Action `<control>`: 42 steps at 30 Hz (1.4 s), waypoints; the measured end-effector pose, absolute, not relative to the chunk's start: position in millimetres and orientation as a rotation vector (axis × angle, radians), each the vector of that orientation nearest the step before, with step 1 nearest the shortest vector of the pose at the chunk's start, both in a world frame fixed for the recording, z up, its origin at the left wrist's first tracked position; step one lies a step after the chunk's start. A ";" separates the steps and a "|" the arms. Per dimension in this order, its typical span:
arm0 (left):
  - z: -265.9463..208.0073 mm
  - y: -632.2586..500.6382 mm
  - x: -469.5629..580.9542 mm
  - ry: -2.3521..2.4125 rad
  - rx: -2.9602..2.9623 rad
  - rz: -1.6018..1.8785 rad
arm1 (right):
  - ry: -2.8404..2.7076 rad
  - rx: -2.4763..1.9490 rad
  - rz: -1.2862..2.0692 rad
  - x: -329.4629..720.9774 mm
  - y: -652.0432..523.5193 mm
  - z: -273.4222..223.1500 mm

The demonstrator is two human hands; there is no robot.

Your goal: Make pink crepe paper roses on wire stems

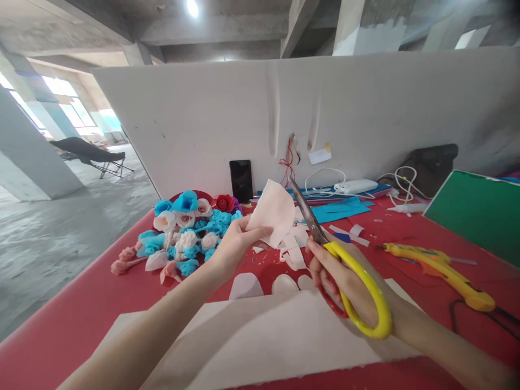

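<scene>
My left hand (239,244) pinches a pale pink paper piece (273,211) with a rounded right edge, holding it above the table. In my right hand (333,271) are scissors (311,216) with yellow and red handles. Their blades point up and away, just right of the paper and apart from it; whether the blades are parted I cannot make out. Below, a large pale pink sheet (244,336) lies along the near side. Rounded paper petals (246,286) rest at its far edge, and paper scraps (292,254) lie behind them.
Blue, white and pink paper flowers (187,238) are heaped at left. A yellow glue gun (439,271) lies at right, near a green board (475,211). At the back, a phone (241,181) leans on the white panel (195,119); blue sheets (341,208) and a white power strip (355,187) are there too.
</scene>
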State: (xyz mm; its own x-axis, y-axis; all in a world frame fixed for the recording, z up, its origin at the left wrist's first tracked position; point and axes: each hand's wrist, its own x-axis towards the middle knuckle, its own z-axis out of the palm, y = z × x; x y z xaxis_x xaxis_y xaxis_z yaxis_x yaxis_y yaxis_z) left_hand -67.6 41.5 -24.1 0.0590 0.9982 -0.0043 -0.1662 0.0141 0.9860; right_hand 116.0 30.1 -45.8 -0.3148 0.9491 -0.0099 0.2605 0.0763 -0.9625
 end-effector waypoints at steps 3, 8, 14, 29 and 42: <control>-24.8 42.2 -67.9 1.031 1.120 1.229 | -1.641 -1.104 1.393 116.0 35.5 -56.7; -25.2 43.1 -69.2 0.985 1.138 1.240 | -1.767 -1.088 1.278 120.1 42.9 -70.9; -24.0 41.5 -68.2 0.969 1.139 1.229 | -1.846 -1.133 1.176 120.4 41.9 -68.6; -20.7 37.1 -64.3 0.993 1.135 1.195 | -1.725 -1.164 1.233 111.8 28.8 -49.1; -24.2 42.5 -69.2 0.969 1.164 1.168 | -1.760 -1.249 1.141 113.6 22.5 -36.7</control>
